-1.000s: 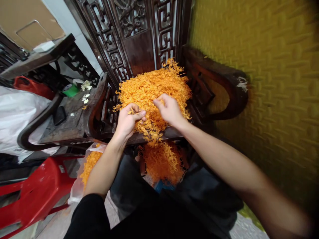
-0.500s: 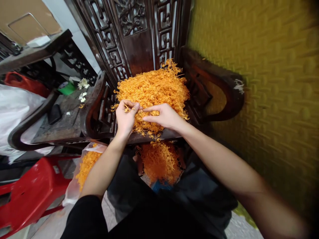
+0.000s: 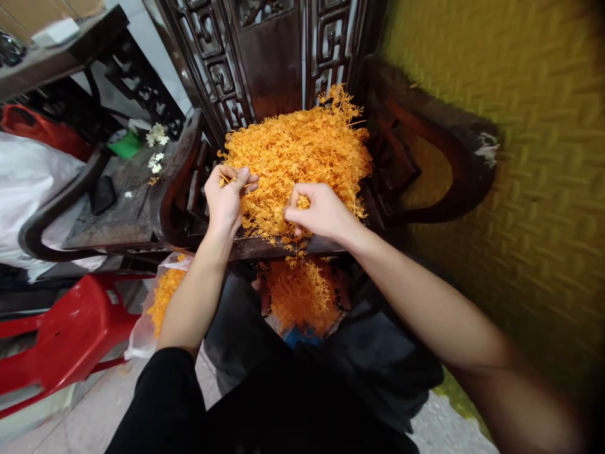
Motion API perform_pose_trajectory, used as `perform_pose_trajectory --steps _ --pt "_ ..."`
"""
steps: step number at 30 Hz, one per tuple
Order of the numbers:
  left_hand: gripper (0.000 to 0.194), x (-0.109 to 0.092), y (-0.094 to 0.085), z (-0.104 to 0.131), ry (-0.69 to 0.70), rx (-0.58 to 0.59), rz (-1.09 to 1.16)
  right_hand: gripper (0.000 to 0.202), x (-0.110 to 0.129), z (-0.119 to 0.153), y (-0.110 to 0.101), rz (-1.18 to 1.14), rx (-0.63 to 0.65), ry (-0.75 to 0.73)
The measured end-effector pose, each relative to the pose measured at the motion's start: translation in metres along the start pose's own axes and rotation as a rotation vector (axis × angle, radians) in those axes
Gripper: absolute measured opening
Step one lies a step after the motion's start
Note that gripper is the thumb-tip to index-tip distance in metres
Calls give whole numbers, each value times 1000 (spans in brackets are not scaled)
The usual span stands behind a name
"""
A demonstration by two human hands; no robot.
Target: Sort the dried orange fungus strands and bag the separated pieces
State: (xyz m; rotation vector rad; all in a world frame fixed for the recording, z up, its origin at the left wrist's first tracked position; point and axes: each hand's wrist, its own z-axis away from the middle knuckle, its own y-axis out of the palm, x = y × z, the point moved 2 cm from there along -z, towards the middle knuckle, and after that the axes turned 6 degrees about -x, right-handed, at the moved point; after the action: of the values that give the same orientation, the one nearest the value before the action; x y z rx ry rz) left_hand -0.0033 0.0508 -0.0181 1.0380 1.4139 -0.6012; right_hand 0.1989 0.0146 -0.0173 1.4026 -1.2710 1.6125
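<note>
A big heap of orange plastic sprigs point(image 3: 293, 142) fills the seat of a dark carved wooden chair point(image 3: 276, 82). At the heap's left front edge, my left hand point(image 3: 227, 195) pinches a small orange piece point(image 3: 227, 181) between thumb and fingers. My right hand point(image 3: 319, 211) is at the front of the heap, fingers curled and closed; whatever they hold is hidden. A gap with orange sprigs behind it separates the hands. More orange sprigs point(image 3: 302, 293) lie low between my legs, over something blue.
To the left, another wooden seat point(image 3: 132, 211) bears a phone point(image 3: 103, 195), a green cup point(image 3: 125, 144) and white flowers point(image 3: 155, 161). Below are a red plastic chair point(image 3: 75, 331) and a bag of orange pieces point(image 3: 165, 296). The chair's curved armrest point(image 3: 466, 164) stands at right.
The hands, together before, have parted: the left lies further left, the right further right with its fingers now curled in. The view has shifted a little.
</note>
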Motion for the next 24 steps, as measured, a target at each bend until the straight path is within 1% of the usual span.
perform_pose_trajectory --steps 2,4,6,7,9,11,12,14,15,16,18,19,20,22,24 --pt "46 -1 3 7 -29 26 12 16 -2 -1 -6 -70 6 -28" --pt "46 -2 5 10 -46 47 34 16 -3 -1 -9 -108 88 -33" --pt "45 -2 6 11 -75 72 70 15 -3 0 -10 -29 151 -32" --pt "44 -3 6 11 -97 83 90 14 -3 0 -10 44 160 -59" --pt "42 -4 8 13 -151 101 120 13 -4 -1 -10 188 135 -156" --pt "40 -5 10 18 -202 125 145 7 -6 -3 -8 246 91 -244" --pt "39 -6 12 22 -220 142 160 10 -7 -4 -7 257 68 -262" --pt "38 -7 16 29 -233 181 191 30 -11 -6 -1 298 32 -264" --pt "38 -7 18 32 -224 201 204 38 -13 -7 3 347 27 -254" --pt "38 -5 20 34 -200 221 211 41 -15 -7 6 411 28 -240" --pt "45 -2 21 34 -112 271 197 34 -16 -8 12 530 34 -210" --pt "53 0 20 32 -56 300 172 30 -15 -9 13 554 33 -204" --pt "63 2 18 29 2 330 134 28 -14 -10 12 539 34 -203" --pt "81 4 12 21 106 379 28 29 -10 -11 6 399 56 -197" --pt "88 2 4 16 187 404 -89 34 -6 -11 -3 191 108 -138"
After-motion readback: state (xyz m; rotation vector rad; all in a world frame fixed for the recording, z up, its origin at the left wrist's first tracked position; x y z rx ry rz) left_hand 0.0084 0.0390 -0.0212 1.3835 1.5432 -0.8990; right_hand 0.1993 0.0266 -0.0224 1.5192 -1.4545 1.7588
